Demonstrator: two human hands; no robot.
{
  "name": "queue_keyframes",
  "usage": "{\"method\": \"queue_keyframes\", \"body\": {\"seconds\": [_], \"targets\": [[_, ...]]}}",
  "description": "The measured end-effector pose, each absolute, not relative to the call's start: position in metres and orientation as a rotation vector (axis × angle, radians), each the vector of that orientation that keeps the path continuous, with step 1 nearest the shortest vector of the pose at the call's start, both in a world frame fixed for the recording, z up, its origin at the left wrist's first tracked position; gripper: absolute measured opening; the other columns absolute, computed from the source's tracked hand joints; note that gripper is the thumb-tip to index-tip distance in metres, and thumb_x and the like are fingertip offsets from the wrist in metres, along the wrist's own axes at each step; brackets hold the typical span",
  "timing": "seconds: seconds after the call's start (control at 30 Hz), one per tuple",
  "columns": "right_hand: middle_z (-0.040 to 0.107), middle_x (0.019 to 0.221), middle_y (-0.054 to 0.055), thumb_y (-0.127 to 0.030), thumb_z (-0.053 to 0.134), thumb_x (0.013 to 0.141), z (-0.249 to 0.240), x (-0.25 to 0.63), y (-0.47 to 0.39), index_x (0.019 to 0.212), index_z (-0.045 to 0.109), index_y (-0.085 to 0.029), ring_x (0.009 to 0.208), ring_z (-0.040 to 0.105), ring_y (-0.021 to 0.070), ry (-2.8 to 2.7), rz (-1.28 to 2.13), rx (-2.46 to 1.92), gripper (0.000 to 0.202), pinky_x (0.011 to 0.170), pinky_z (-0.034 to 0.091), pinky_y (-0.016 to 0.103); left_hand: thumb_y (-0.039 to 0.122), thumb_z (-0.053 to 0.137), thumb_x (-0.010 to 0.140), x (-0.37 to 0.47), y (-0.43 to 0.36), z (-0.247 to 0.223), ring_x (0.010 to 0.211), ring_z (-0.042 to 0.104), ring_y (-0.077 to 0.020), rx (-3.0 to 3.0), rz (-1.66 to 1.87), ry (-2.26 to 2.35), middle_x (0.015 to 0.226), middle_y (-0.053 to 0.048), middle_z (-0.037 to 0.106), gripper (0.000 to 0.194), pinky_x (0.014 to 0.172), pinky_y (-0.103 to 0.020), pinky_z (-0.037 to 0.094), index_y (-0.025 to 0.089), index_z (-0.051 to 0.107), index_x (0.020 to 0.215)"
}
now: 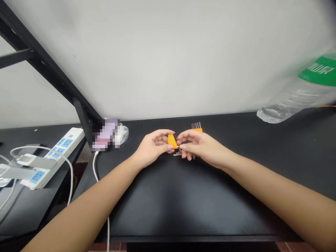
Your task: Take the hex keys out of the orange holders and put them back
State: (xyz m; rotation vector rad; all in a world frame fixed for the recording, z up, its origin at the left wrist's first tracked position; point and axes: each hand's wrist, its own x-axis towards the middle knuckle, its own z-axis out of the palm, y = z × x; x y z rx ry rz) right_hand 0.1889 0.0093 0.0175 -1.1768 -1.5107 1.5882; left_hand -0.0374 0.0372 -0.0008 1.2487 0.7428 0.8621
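My left hand (157, 145) is closed on a small orange plastic holder (172, 141), gripping it between thumb and fingers. My right hand (195, 144) pinches a thin metal rod (179, 147) at the holder's right edge; it looks like a hex key, but the fingers cover most of it. Beyond the right hand a second orange holder (197, 130) lies on the table, with several dark metal rods (195, 125) sticking out in a row. A few loose metal rods (177, 154) rest on the tabletop below the fingers.
The black table (168, 199) stands against a white wall. At left are a white power strip (56, 157) with plugs, a white cable (95, 168), a pixelated object (105, 134) and a crumpled clear plastic item (122, 134). A large plastic bottle (299, 94) lies at the right.
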Motion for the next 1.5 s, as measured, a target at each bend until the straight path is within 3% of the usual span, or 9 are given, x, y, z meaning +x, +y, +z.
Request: {"method": "queue_keyframes", "body": {"seconds": [0.1, 0.2, 0.27, 0.4, 0.57, 0.73, 1.1, 1.33, 1.5], "targets": [[0.065, 0.07, 0.0, -0.036, 0.061, 0.095, 0.019, 0.199, 0.013, 0.104, 0.063, -0.021, 0.061, 0.062, 0.0162, -1.814, 1.289, -1.268, 0.018, 0.057, 0.049, 0.03, 0.022, 0.084, 0.077, -0.04, 0.039, 0.002, 0.077, 0.073, -0.0189, 1.228, 0.867, 0.771, 0.091, -0.007, 0.073, 0.05, 0.078, -0.038, 0.064, 0.016, 0.066, 0.123], [0.066, 0.082, 0.003, -0.024, 0.061, 0.091, 0.022, 0.214, 0.017, 0.086, 0.066, -0.02, 0.071, 0.061, 0.0169, -2.332, 0.771, -1.218, 0.008, 0.067, 0.047, 0.032, 0.022, 0.083, 0.079, -0.043, 0.041, 0.003, 0.075, 0.072, -0.0167, 1.208, 0.896, 0.801, 0.092, -0.007, 0.073, 0.051, 0.076, -0.035, 0.062, 0.016, 0.065, 0.126], [0.066, 0.092, 0.005, -0.019, 0.061, 0.089, 0.023, 0.22, 0.017, 0.085, 0.069, -0.02, 0.077, 0.061, 0.0178, -2.569, 0.556, -1.186, 0.009, 0.072, 0.047, 0.032, 0.022, 0.083, 0.079, -0.045, 0.043, 0.002, 0.076, 0.072, -0.0159, 1.189, 0.921, 0.814, 0.094, -0.007, 0.074, 0.053, 0.076, -0.033, 0.061, 0.017, 0.064, 0.128], [0.065, 0.098, 0.006, -0.019, 0.06, 0.091, 0.023, 0.219, 0.013, 0.091, 0.071, -0.021, 0.077, 0.06, 0.0171, -2.741, 0.429, -1.215, 0.012, 0.072, 0.046, 0.031, 0.022, 0.083, 0.079, -0.048, 0.046, -0.002, 0.082, 0.073, -0.0173, 1.161, 0.947, 0.803, 0.098, -0.008, 0.074, 0.058, 0.082, -0.035, 0.06, 0.017, 0.062, 0.132], [0.064, 0.094, 0.007, -0.019, 0.056, 0.094, 0.022, 0.212, 0.007, 0.088, 0.069, -0.018, 0.079, 0.059, 0.0183, -2.816, 0.168, -1.192, 0.014, 0.075, 0.042, 0.032, 0.023, 0.084, 0.079, -0.048, 0.047, -0.006, 0.096, 0.073, -0.0227, 1.184, 0.896, 0.764, 0.107, -0.012, 0.075, 0.035, 0.095, -0.043, 0.058, 0.012, 0.07, 0.109], [0.064, 0.086, 0.008, -0.016, 0.054, 0.094, 0.019, 0.208, 0.005, 0.081, 0.067, -0.017, 0.075, 0.055, 0.0188, -2.875, -0.016, -1.157, 0.018, 0.074, 0.037, 0.033, 0.024, 0.085, 0.078, -0.048, 0.046, -0.003, 0.09, 0.074, -0.0225, 1.241, 0.874, 0.815, 0.101, -0.011, 0.076, 0.029, 0.094, -0.045, 0.058, 0.012, 0.069, 0.099], [0.065, 0.087, 0.007, -0.015, 0.057, 0.089, 0.021, 0.204, 0.001, 0.083, 0.066, -0.017, 0.071, 0.058, 0.0185, -2.872, 0.063, -1.275, 0.011, 0.066, 0.036, 0.032, 0.025, 0.084, 0.078, -0.046, 0.045, 0.0, 0.083, 0.073, -0.0198, 1.302, 0.877, 0.891, 0.101, -0.012, 0.077, 0.031, 0.09, -0.041, 0.059, 0.011, 0.073, 0.103], [0.065, 0.088, 0.006, -0.016, 0.053, 0.092, 0.017, 0.206, 0.004, 0.091, 0.063, -0.019, 0.075, 0.061, 0.0184, -2.771, 0.175, -1.425, 0.011, 0.066, 0.039, 0.03, 0.023, 0.084, 0.078, -0.046, 0.047, -0.004, 0.076, 0.074, -0.0182, 1.27, 0.942, 0.854, 0.091, -0.006, 0.075, 0.053, 0.082, -0.037, 0.061, 0.016, 0.065, 0.127], [0.065, 0.083, 0.004, -0.016, 0.054, 0.088, 0.018, 0.202, 0.001, 0.081, 0.061, -0.02, 0.068, 0.058, 0.017, -2.748, 0.128, -1.482, 0.011, 0.06, 0.035, 0.029, 0.025, 0.083, 0.079, -0.046, 0.047, -0.004, 0.079, 0.072, -0.018, 1.291, 0.929, 0.835, 0.096, -0.009, 0.076, 0.051, 0.082, -0.037, 0.061, 0.015, 0.068, 0.128]]}}
